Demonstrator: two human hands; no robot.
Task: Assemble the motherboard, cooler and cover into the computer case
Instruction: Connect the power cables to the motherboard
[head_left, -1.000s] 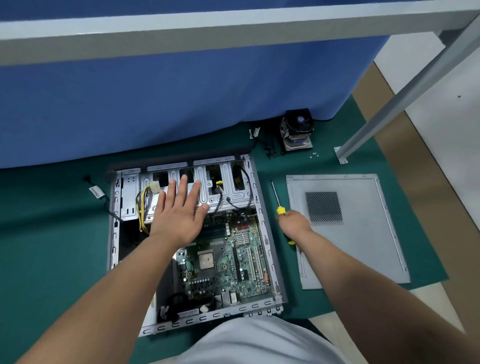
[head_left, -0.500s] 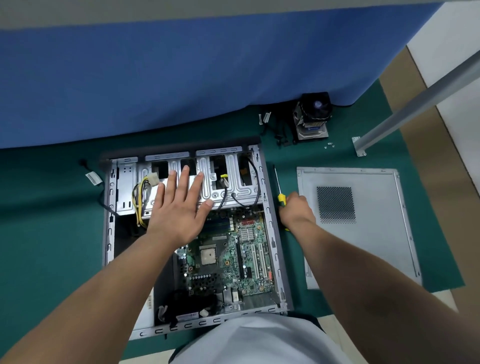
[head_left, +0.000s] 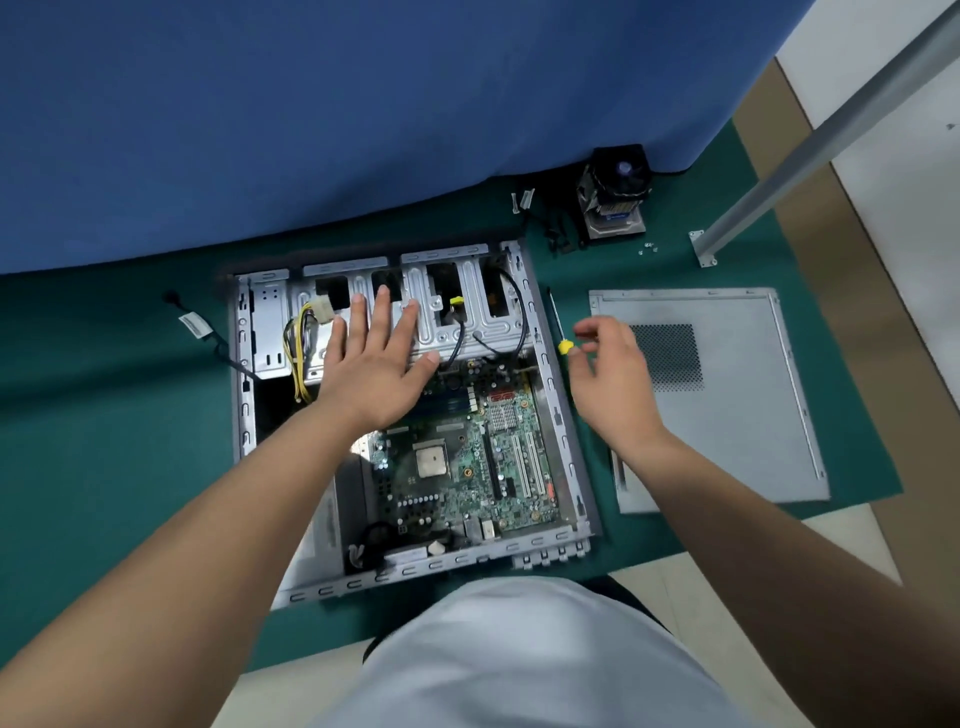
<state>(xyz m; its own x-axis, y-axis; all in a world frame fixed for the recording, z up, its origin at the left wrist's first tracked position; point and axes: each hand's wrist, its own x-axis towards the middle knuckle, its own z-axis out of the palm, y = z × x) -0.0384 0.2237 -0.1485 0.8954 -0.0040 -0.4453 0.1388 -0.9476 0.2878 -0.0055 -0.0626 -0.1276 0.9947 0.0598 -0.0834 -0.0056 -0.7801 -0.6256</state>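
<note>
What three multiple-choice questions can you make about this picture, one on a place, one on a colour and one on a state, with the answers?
1. Where does the cover lie?
A. on the mat, on the right side of the case
B. on top of the case
C. against the blue cloth

2. What colour is the handle of the screwdriver?
A. red
B. yellow
C. black

3. How is the left hand?
A. curled round a cable
B. closed in a fist
C. flat with straight fingers on the metal drive bay

Answers:
1. A, since the grey panel lies flat on the green mat beside the case.
2. B, since yellow shows beside the right hand.
3. C, since its fingers spread over the drive bay, above the motherboard.
</note>
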